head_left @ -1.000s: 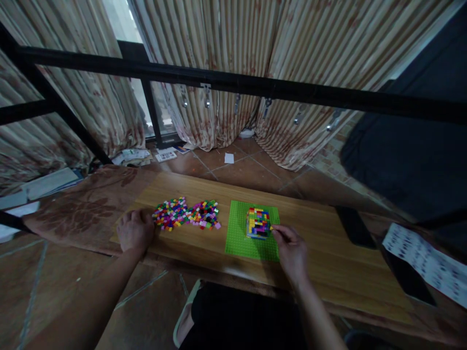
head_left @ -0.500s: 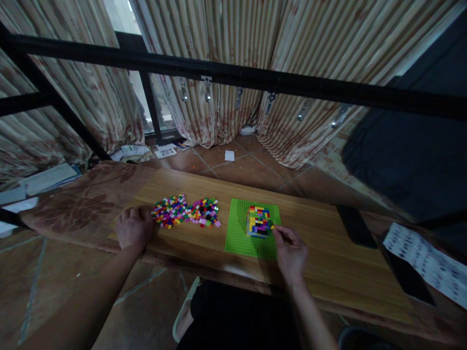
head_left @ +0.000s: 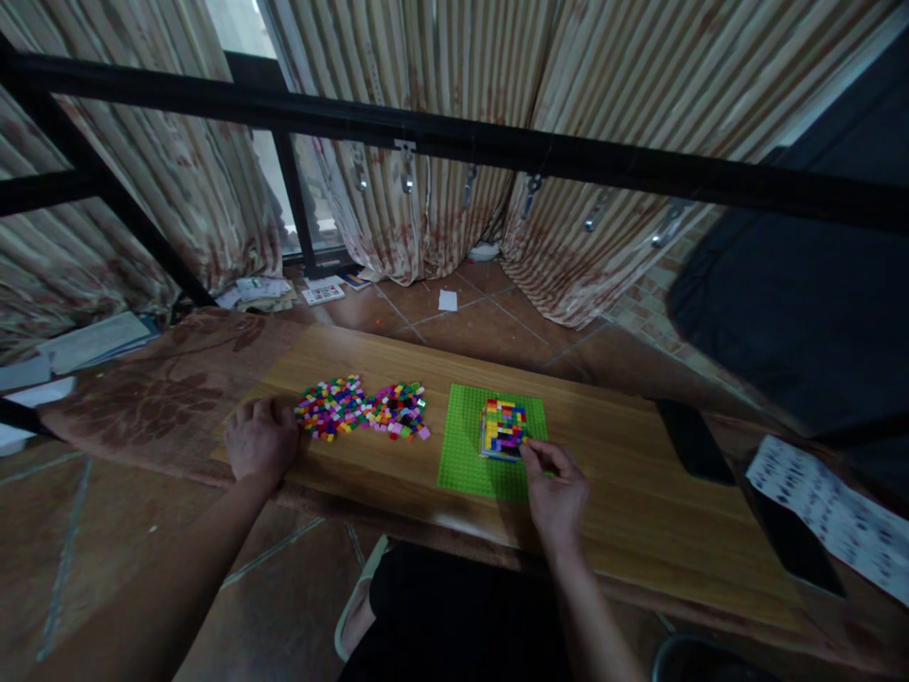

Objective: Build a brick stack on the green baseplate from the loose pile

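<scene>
A small block-built structure [head_left: 503, 431] of yellow, red, blue, purple and black toy bricks stands on a green studded baseplate [head_left: 461, 469]. My right hand [head_left: 558, 488] is at its right edge, thumb and forefinger pinched on a small yellow toy brick [head_left: 525, 441] that mostly hides between the fingertips. The brick seems to touch the top of the structure. My left hand [head_left: 261, 443] rests on the tabletop with loosely bent fingers, just left of a pile of loose toy bricks [head_left: 330, 409]. A second heap of bricks [head_left: 396, 411] joins the pile on its right.
The wooden board [head_left: 625, 530] lies over a brown patterned cloth [head_left: 156, 388]. A black phone [head_left: 692, 440] sits at the right, beside a printed sheet [head_left: 828, 502] on another dark flat object. A black metal rail [head_left: 454, 137] crosses in front of curtains [head_left: 440, 57].
My right hand has moved slightly left, bringing the yellow brick from beside the structure onto its right edge. My left hand stays in the same place.
</scene>
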The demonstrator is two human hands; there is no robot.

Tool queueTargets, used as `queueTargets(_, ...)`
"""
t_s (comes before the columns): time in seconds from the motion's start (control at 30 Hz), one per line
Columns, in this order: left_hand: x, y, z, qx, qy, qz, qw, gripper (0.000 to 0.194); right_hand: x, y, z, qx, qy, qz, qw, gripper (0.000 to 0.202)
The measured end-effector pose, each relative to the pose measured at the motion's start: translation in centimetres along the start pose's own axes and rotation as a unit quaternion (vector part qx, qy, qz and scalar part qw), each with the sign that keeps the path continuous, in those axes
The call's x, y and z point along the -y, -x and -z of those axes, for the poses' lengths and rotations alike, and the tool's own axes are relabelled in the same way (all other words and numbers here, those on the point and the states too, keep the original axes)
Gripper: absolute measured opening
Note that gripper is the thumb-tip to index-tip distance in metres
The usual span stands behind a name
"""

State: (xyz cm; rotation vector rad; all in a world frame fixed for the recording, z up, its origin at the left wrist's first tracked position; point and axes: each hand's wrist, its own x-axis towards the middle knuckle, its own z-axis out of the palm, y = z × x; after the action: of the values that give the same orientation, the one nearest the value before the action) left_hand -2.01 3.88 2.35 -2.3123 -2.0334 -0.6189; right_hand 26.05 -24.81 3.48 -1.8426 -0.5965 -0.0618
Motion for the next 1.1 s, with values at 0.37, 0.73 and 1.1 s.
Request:
queueTargets(0.37, -0.1, 0.1, -0.1, -0.003, -0.004, 0.003, 1.0, 0.041, -0.6, -1.1, 1.1, 0.064, -0.017, -0.036, 0.997, 0.028)
queueTargets(0.73, 0.0, 0.2, -0.3, -0.003, 0.006, 0.0, 1.0, 0.04, 0.3, -2.1, 1.7, 0.119, 0.017, -0.037, 0.992, 0.028)
queueTargets(1.1, 0.2, 0.0, -0.6, -0.007, 0.006, -0.002, 1.0, 0.041, -0.2, -1.9, 1.3, 0.106, -0.047, -0.098, 0.988, 0.028)
